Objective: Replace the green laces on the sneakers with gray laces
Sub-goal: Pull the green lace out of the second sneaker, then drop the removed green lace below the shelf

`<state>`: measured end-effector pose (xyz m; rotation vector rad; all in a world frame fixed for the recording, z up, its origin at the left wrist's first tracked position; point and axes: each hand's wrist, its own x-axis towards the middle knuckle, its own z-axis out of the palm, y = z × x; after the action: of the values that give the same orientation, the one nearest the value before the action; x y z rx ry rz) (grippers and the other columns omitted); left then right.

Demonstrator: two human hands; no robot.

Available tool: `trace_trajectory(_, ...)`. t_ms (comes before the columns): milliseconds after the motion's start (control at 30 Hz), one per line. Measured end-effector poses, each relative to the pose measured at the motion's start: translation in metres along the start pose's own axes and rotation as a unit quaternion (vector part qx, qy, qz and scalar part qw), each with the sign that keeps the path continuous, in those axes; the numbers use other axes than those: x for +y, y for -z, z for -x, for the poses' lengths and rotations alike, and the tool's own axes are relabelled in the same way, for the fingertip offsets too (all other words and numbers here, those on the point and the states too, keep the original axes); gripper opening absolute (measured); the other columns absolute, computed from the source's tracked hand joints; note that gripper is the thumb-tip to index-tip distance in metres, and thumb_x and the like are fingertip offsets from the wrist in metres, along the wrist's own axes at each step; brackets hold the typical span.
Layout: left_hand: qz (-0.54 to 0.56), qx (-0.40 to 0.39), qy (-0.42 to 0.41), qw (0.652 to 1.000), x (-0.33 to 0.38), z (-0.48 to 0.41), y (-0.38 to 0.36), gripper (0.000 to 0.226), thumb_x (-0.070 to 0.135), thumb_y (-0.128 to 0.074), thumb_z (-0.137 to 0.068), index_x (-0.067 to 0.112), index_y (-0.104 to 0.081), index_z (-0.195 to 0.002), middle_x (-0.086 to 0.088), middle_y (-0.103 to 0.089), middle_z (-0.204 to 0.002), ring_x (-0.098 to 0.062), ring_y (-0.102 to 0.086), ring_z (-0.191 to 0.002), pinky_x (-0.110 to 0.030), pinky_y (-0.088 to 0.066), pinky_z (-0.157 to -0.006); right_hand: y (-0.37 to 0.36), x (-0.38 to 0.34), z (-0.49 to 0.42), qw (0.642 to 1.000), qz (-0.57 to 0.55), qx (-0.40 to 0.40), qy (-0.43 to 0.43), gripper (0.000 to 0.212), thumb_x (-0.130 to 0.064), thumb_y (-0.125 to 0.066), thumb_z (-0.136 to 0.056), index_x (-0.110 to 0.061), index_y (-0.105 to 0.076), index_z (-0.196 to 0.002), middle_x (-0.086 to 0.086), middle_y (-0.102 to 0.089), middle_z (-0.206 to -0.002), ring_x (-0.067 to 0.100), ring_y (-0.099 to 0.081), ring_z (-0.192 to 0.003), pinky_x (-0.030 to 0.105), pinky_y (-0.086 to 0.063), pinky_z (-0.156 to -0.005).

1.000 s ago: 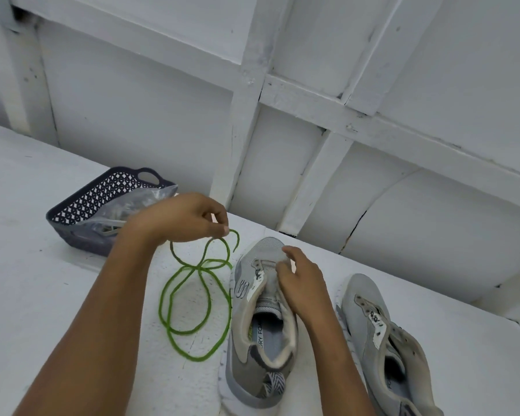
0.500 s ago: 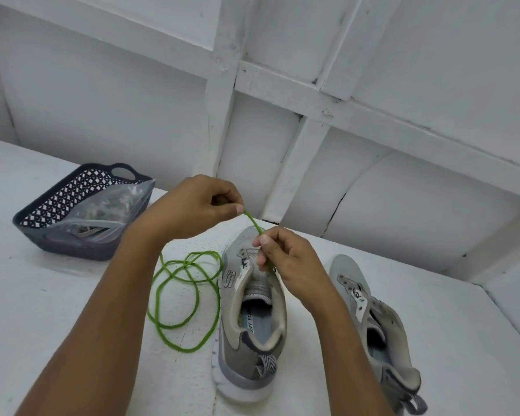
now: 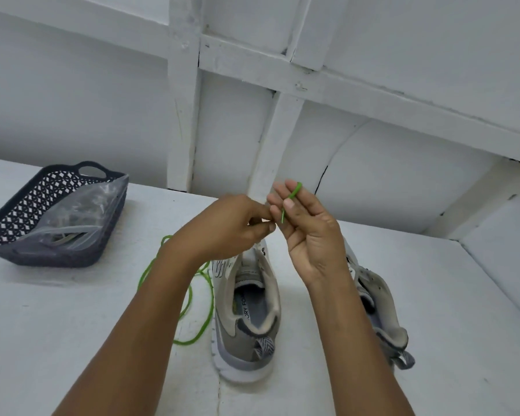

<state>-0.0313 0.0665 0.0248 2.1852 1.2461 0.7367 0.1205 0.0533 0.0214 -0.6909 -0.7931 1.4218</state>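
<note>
Both grips are found raised since half a second ago. Right grip [image 3: 309, 235], then down at the tongue of the sneaker [image 3: 246, 310], is now held up over its toe, palm turned toward the camera. Left grip [image 3: 231, 226] is brought in beside it, fingertips touching.

Right grip: the lace end [image 3: 292, 194], green, is pinched between thumb and fingers. The remaining fingers are kept nearly straight. The end is bent over at the top.

Left grip: fingers are curled, with thumb and forefinger pressed together. Whether any lace is caught in that pinch cannot be told, as it is hidden.

Lace [image 3: 210, 307]: the rest is seen in loose loops on the desk [image 3: 72, 325], just left of the sneaker. One strand is carried up out of sight behind the left wrist.

Sneaker: set upright on the desk, heel toward the camera, below the grips. Second sneaker [image 3: 379, 307] is set to its right, apart, and partly covered by the right forearm.

Basket [image 3: 57, 256]: dark and latticed, placed at the far left of the desk, well apart from the sneakers. A clear bag [image 3: 81, 211] is laid in it; its contents are too blurred to be named.
</note>
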Motion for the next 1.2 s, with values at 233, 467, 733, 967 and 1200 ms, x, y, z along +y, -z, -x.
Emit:
trace_trajectory(233,0.036,-0.071,-0.008,0.997,0.019,0.02,0.022,0.011,0.031,-0.067,-0.093,0.029,-0.076,-0.088,0.016,-0.068,-0.067,-0.001,-0.058,-0.058,-0.016,-0.043,-0.055,0.023,-0.005,0.005,0.945,0.317,0.023,0.082,0.035,0.014,-0.054,-0.092,-0.015,-0.07,-0.103,-0.005,-0.075,-0.091,0.011,-0.073,-0.09,0.029,-0.058,-0.089)
trace_trajectory(467,0.077,0.12,-0.006,0.99,0.029,0.016,0.022,0.01,0.032,-0.071,-0.088,0.04,-0.071,-0.081,0.017,-0.071,-0.074,-0.005,-0.065,-0.067,-0.018,-0.049,-0.059,0.033,-0.023,0.026,0.946,0.277,-0.166,-0.029,0.031,-0.008,-0.04,-0.092,-0.002,-0.07,-0.093,0.011,-0.065,-0.069,0.021,-0.059,-0.062,0.028,-0.048,-0.06)
trace_trajectory(733,-0.051,0.061,0.022,0.997,0.058,0.014,-0.027,0.016,0.037,-0.063,-0.095,0.032,-0.077,-0.1,0.012,-0.072,-0.079,-0.006,-0.063,-0.074,-0.028,-0.051,-0.073,0.059,-0.066,0.045,0.987,-0.069,-0.141,-0.025,0.04,-0.023,-0.046,-0.09,0.001,-0.075,-0.105,0.021,-0.072,-0.107,0.03,-0.072,-0.094,0.034,-0.059,-0.081)
trace_trajectory(967,-0.083,-0.122,-0.049,0.988,0.126,0.02,-0.05,0.018,0.034,-0.063,-0.095,0.028,-0.076,-0.107,0.012,-0.074,-0.086,-0.005,-0.067,-0.079,-0.025,-0.053,-0.075,0.099,-0.094,0.061,0.992,0.112,-0.044,0.046,0.045,-0.04,-0.046,-0.097,-0.007,-0.062,-0.124,0.011,-0.07,-0.122,0.023,-0.067,-0.115,0.034,-0.053,-0.1)
trace_trajectory(1200,0.025,0.042,-0.079,0.996,0.168,-0.006,-0.059,0.008,0.031,-0.07,-0.089,0.029,-0.076,-0.084,0.02,-0.066,-0.062,0.003,-0.058,-0.057,-0.009,-0.041,-0.056,0.128,-0.127,0.097,0.954,0.29,-0.06,0.039,0.055,-0.04,-0.036,-0.103,-0.005,-0.072,-0.081,0.012,-0.067,-0.066,0.022,-0.064,-0.062,0.031,-0.054,-0.064)
